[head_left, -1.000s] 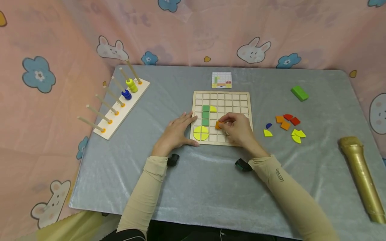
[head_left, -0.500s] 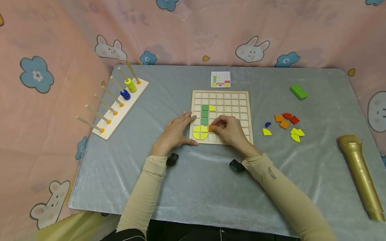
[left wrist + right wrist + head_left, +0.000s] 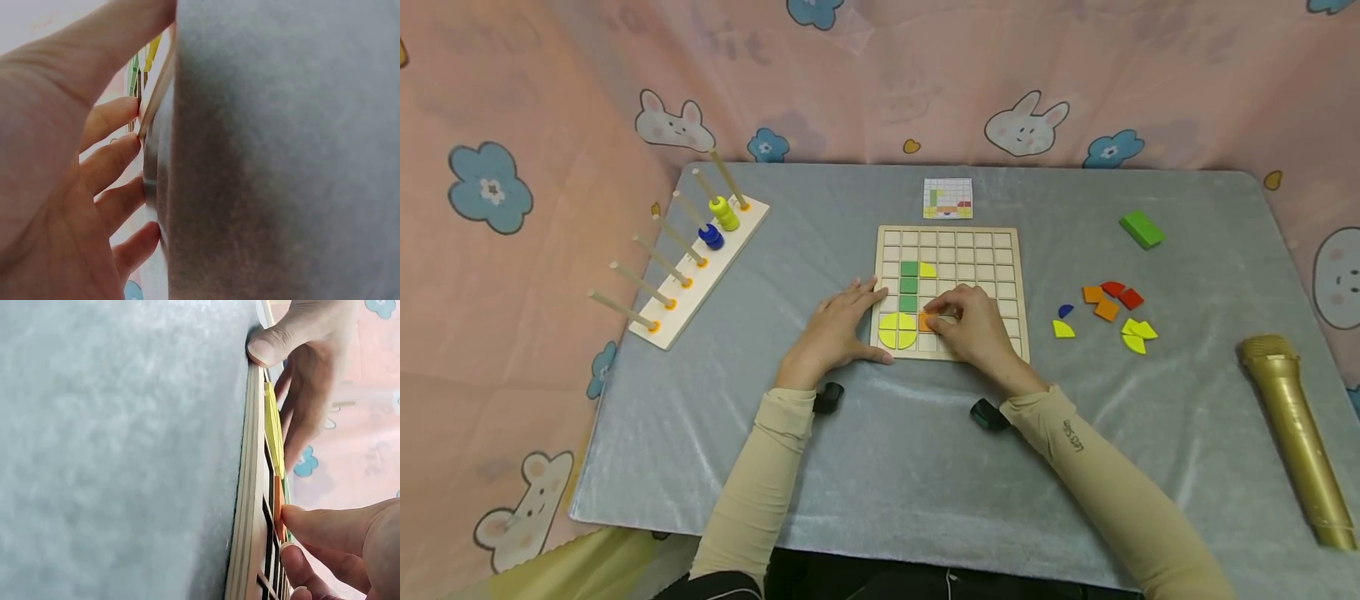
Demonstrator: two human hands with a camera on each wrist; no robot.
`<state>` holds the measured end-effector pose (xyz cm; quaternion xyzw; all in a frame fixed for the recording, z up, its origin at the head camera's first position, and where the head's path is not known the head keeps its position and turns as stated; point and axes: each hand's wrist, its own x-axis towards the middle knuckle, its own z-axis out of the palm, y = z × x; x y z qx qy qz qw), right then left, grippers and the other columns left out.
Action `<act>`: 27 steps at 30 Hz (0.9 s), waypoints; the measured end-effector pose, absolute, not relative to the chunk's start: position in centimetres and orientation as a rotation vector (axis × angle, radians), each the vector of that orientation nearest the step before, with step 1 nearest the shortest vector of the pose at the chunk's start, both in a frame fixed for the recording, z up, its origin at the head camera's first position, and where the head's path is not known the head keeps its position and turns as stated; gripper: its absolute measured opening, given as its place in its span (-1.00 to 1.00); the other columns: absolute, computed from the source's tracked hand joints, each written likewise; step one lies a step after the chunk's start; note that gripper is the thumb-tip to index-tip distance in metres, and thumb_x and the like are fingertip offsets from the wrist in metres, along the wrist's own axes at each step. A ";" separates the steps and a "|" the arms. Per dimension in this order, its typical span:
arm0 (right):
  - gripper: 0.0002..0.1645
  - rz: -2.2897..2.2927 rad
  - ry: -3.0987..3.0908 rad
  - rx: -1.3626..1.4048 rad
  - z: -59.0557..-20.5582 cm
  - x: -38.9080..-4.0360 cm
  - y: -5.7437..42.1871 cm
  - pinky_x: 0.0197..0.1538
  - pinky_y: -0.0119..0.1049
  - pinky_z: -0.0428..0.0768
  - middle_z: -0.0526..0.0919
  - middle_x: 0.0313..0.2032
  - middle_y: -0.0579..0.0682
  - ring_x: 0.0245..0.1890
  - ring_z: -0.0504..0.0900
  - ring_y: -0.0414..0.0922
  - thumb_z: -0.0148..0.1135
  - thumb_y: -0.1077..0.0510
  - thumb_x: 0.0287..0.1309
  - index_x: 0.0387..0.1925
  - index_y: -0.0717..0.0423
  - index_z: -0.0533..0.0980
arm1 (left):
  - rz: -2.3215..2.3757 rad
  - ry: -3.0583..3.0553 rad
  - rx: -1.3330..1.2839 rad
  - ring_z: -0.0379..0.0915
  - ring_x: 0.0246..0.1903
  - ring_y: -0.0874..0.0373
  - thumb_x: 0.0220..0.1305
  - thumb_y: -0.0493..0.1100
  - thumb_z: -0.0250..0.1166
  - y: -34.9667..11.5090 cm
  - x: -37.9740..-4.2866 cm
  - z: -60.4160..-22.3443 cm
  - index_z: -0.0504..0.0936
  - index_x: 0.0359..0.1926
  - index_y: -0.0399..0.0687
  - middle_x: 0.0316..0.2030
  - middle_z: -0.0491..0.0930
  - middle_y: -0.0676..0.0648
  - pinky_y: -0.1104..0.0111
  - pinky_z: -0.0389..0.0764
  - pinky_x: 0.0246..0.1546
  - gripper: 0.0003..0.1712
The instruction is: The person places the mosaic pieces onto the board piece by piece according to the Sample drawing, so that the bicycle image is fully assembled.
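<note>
While right fingers (image 3: 946, 297) pinch orange tile (image 3: 923, 323) | board (image 3: 984, 256): green tiles (image 3: 908, 286), yellow wedges (image 3: 888, 339)

The grey table (image 3: 895, 475) carries a board (image 3: 976, 256), card (image 3: 947, 198) and peg stand (image 3: 702, 279). Loose pieces (image 3: 1106, 310), a block (image 3: 1142, 229) and a microphone (image 3: 1296, 450) lie there.

Lettering (image 3: 1072, 436) on my right sleeve (image 3: 1123, 492).
Dark and small near the cuff (image 3: 1033, 408), it seems to read "LetsSlim", though blurred.
</note>
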<state>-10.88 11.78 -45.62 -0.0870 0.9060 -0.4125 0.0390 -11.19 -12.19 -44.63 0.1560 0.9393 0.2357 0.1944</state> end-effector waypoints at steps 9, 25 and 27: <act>-0.82 -1.334 2.793 -0.169 -45.6 -11.2 14.6 -0.17 -0.26 0.39 0.74 -0.21 0.21 -0.28 0.47 -0.01 0.45 0.28 0.27 -0.11 0.24 0.75 | 0.676 2.629 0.433 -0.23 0.72 0.05 0.00 0.20 0.70 -12.1 -11.1 -44.4 0.18 0.68 0.15 0.72 -0.07 0.09 -0.10 -0.01 0.67 0.31; -0.58 -1.165 2.891 0.278 -44.4 -11.8 25.2 -0.12 -0.30 0.38 0.67 0.09 0.31 -0.09 0.48 -0.01 0.42 0.18 0.34 0.16 0.28 0.65 | 0.681 2.638 0.438 -0.22 0.72 0.04 -0.01 0.20 0.70 -12.2 -11.0 -44.6 0.19 0.68 0.16 0.72 -0.06 0.08 -0.09 0.00 0.67 0.31; -0.59 -1.145 2.903 0.307 -44.6 -11.6 26.6 -0.13 -0.40 0.39 0.69 0.07 0.31 -0.14 0.48 -0.13 0.41 0.16 0.34 0.14 0.29 0.65 | 0.684 2.638 0.433 -0.23 0.72 0.04 -0.01 0.19 0.70 -12.2 -11.0 -44.6 0.19 0.68 0.16 0.72 -0.05 0.08 -0.09 0.00 0.67 0.31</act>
